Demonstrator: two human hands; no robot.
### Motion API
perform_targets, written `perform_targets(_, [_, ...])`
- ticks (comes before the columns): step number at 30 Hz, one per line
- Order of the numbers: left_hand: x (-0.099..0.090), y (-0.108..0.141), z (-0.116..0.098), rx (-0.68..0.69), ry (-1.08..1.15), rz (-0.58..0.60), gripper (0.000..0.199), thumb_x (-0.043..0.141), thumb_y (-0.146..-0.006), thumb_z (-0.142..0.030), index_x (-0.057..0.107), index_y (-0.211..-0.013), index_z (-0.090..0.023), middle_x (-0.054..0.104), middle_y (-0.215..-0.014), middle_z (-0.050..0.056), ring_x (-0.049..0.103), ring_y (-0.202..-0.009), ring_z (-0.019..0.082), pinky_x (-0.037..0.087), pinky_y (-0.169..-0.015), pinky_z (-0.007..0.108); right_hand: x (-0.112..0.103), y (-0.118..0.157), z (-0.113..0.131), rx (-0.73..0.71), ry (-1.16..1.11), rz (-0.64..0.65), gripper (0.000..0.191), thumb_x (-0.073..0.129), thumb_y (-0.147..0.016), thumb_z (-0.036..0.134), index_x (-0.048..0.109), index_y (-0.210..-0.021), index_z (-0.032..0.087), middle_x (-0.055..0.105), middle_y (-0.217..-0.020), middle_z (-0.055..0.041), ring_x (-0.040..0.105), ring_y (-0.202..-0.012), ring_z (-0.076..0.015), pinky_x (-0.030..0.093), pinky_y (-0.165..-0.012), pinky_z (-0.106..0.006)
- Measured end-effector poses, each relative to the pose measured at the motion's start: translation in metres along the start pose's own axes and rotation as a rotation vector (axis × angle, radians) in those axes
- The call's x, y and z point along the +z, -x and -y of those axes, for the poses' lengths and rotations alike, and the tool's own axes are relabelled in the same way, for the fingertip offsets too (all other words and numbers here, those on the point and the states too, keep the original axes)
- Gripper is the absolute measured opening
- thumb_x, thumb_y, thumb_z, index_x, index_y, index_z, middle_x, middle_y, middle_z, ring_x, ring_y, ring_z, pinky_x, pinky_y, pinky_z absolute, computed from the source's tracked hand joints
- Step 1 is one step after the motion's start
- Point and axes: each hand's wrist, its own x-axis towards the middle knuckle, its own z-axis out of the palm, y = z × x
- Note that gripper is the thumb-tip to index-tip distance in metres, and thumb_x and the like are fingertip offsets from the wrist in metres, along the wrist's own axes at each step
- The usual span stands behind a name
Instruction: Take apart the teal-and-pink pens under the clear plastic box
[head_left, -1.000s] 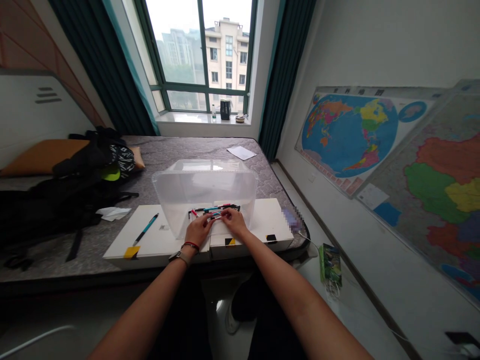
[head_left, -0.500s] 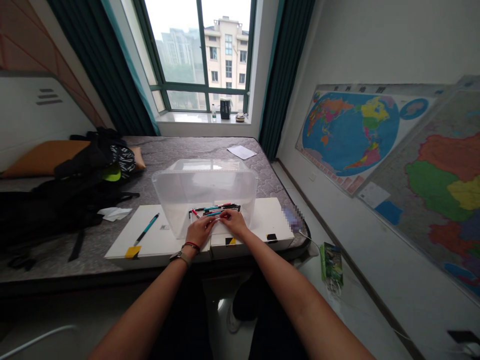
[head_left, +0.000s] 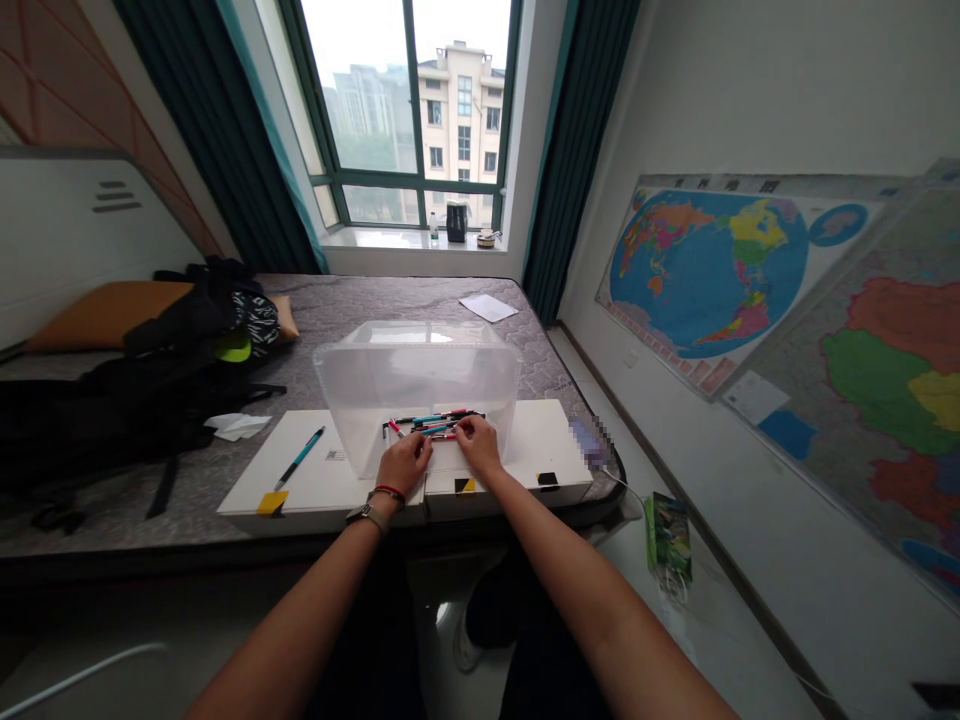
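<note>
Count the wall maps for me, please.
2: the world map, nearer the window, and a second map to its right, partly cut off by the picture's edge.

I am working in what is appearing to be a home bedroom: a grey quilted mattress [head_left: 360,300] is stretching toward twelve o'clock, and a pale headboard [head_left: 60,230] is rising at ten, an orange-brown pillow [head_left: 105,315] lying near it. Dark green curtains [head_left: 217,130] are flanking a window [head_left: 375,120] at twelve, while maps [head_left: 705,275] are hanging on the wall [head_left: 787,80] at two.
</note>
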Motion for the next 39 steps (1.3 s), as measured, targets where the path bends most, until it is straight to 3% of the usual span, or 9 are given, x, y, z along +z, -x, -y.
perform_targets(4, [0.0,0.0,0.0,0.006,-0.006,-0.009,0.032,0.043,-0.097,-0.043,0.061,-0.081,-0.022,0.065,-0.075,0.003,0.059,-0.069,0.016,0.036,-0.062,0.026,0.0,0.001,-0.001,-0.024,0.01,0.01,0.009,0.058,-0.084,0.021,0.067,-0.081,0.02,0.067,-0.081,-0.0038,0.061,-0.075,-0.0183,0.048,-0.076,-0.03])
perform_targets(10, [-0.001,0.001,-0.001,0.008,0.018,-0.002,0.032,0.041,-0.097,-0.042,0.06,-0.08,-0.022,0.064,-0.073,0.003,0.058,-0.067,0.017,0.035,-0.062,0.027,0.005,0.002,-0.004,0.001,0.036,-0.191,0.012,0.052,-0.09,0.023,0.063,-0.09,0.018,0.064,-0.09,-0.0075,0.059,-0.084,-0.021,0.047,-0.083,-0.033])
perform_targets(17, [-0.003,0.0,-0.002,0.011,0.028,-0.005,0.033,0.04,-0.098,-0.042,0.058,-0.079,-0.022,0.065,-0.076,0.004,0.059,-0.068,0.017,0.035,-0.061,0.027,0.01,-0.002,-0.008,0.053,0.07,-0.207,0.011,0.05,-0.087,0.019,0.06,-0.087,0.019,0.062,-0.091,-0.0098,0.056,-0.086,-0.0226,0.046,-0.087,-0.036])
perform_targets(22, [-0.002,0.001,-0.002,0.006,0.061,0.0,0.032,0.042,-0.097,-0.042,0.062,-0.081,-0.022,0.067,-0.079,0.006,0.062,-0.071,0.018,0.039,-0.063,0.028,0.014,-0.006,-0.012,0.086,0.039,-0.213,0.028,0.042,-0.089,0.018,0.064,-0.107,0.015,0.065,-0.108,-0.0165,0.058,-0.104,-0.0258,0.042,-0.101,-0.042])
perform_targets(26, [-0.002,0.002,-0.001,-0.014,0.137,-0.026,0.032,0.042,-0.097,-0.043,0.065,-0.088,-0.023,0.07,-0.085,0.008,0.065,-0.075,0.02,0.042,-0.065,0.028,0.013,-0.004,-0.011,0.102,-0.016,-0.164,0.04,0.037,-0.087,0.013,0.061,-0.12,0.014,0.063,-0.117,-0.017,0.062,-0.09,-0.0221,0.047,-0.096,-0.04])
perform_targets(29, [-0.001,0.002,0.001,-0.009,0.162,-0.043,0.033,0.04,-0.098,-0.045,0.066,-0.098,-0.024,0.072,-0.089,0.009,0.067,-0.077,0.021,0.044,-0.065,0.028,0.01,-0.002,-0.009,0.114,-0.01,-0.138,0.038,0.036,-0.085,0.011,0.062,-0.113,0.015,0.064,-0.109,-0.0147,0.061,-0.079,-0.0204,0.05,-0.088,-0.037])
perform_targets(33, [0.001,0.003,0.004,0.004,0.166,-0.049,0.034,0.04,-0.099,-0.045,0.066,-0.107,-0.026,0.073,-0.094,0.009,0.069,-0.081,0.022,0.046,-0.066,0.028,0.007,0.0,-0.004,0.084,0.082,-0.117,0.028,0.038,-0.084,0.012,0.064,-0.095,0.017,0.066,-0.099,-0.0137,0.061,-0.09,-0.0234,0.047,-0.092,-0.038])
perform_targets(35, [0.002,0.003,0.005,-0.002,0.18,-0.039,0.033,0.041,-0.098,-0.043,0.067,-0.11,-0.027,0.074,-0.097,0.009,0.069,-0.083,0.022,0.047,-0.069,0.028,0.007,0.002,-0.001,0.046,0.127,-0.022,0.024,0.042,-0.086,0.017,0.065,-0.092,0.019,0.068,-0.095,-0.011,0.061,-0.091,-0.0234,0.048,-0.091,-0.037])
perform_targets(39, [0.004,0.002,0.007,-0.014,0.212,0.006,0.03,0.044,-0.097,-0.039,0.068,-0.111,-0.028,0.073,-0.102,0.007,0.068,-0.089,0.021,0.049,-0.075,0.029,0.005,0.006,0.005,-0.03,0.181,0.256,0.026,0.057,-0.088,0.034,0.067,-0.11,0.024,0.069,-0.083,-0.0013,0.063,-0.074,-0.0187,0.05,-0.077,-0.03])
